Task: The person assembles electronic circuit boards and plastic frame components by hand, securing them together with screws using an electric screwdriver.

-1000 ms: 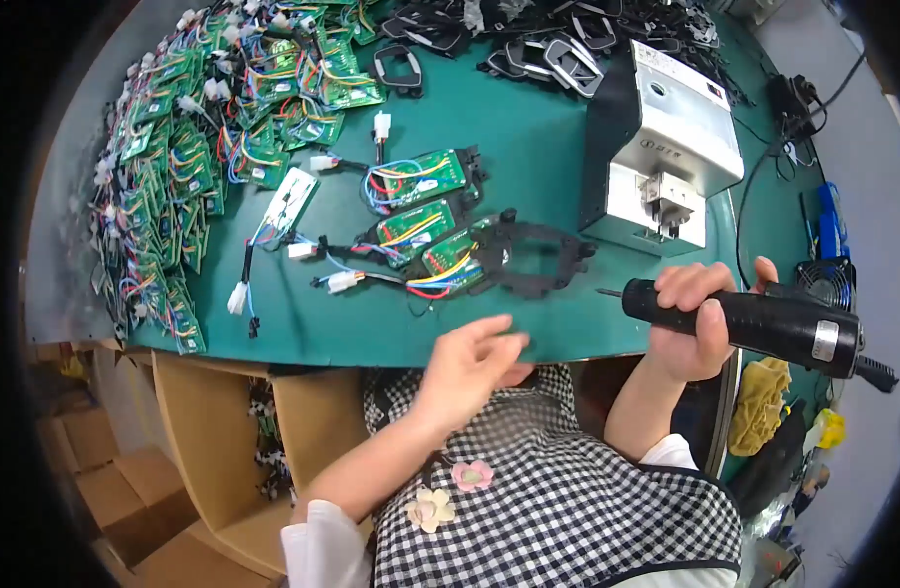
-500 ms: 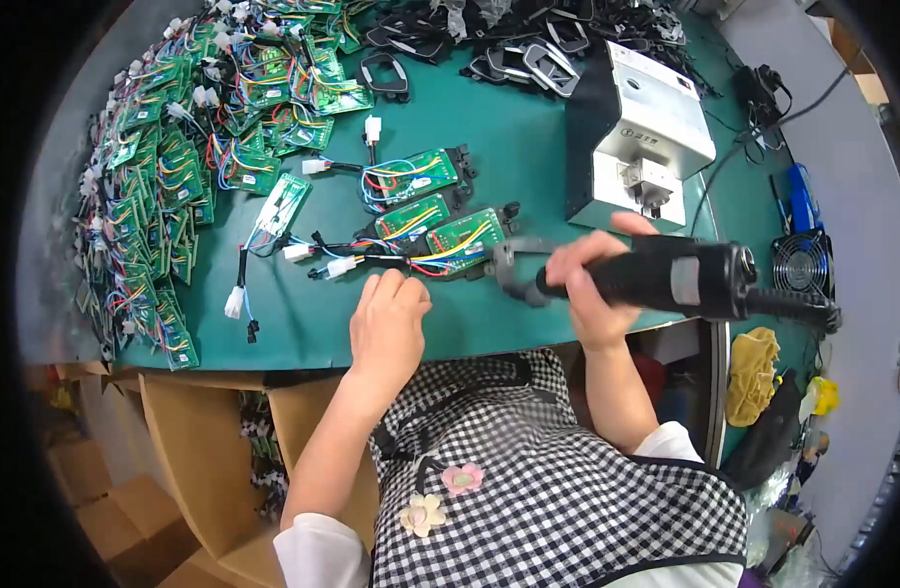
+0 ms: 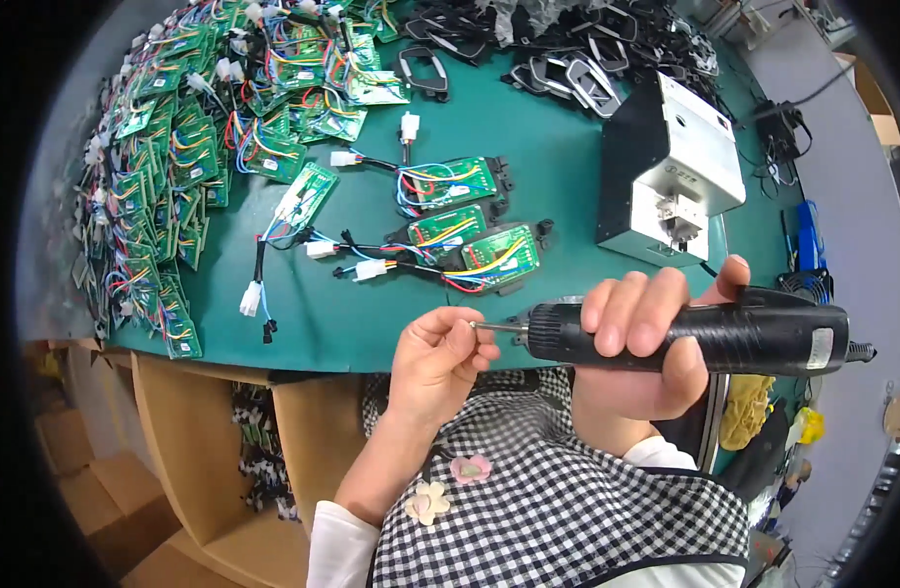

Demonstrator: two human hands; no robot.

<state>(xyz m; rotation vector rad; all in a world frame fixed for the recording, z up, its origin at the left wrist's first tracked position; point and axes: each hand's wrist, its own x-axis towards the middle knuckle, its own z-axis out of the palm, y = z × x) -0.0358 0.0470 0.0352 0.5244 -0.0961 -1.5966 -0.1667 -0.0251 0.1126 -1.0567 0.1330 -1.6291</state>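
Observation:
My right hand (image 3: 646, 333) is wrapped round a black electric screwdriver (image 3: 754, 331), held level above the table's front edge. Its thin metal bit (image 3: 501, 327) points left. At the bit's tip the thumb and forefinger of my left hand (image 3: 436, 365) are pinched together; whatever they hold is too small to make out. Just beyond, three green circuit boards lie on black plastic housings: a front one (image 3: 504, 257), a middle one (image 3: 442, 233) and a back one (image 3: 455, 182). Coloured wires with white connectors run left from them. A loose circuit board (image 3: 303, 199) lies to their left.
A large heap of wired circuit boards (image 3: 175, 176) covers the table's left side. Black frames (image 3: 568, 83) are piled at the back. A silver and black machine (image 3: 671, 171) stands at right, near a small fan (image 3: 808, 284). Cardboard compartments (image 3: 303, 431) sit below the front edge.
My right hand has brought the screwdriver nearer and levelled it, its bit now pointing left. My left hand has risen from beside the boards' wires to the bit's tip. The view has shifted slightly.

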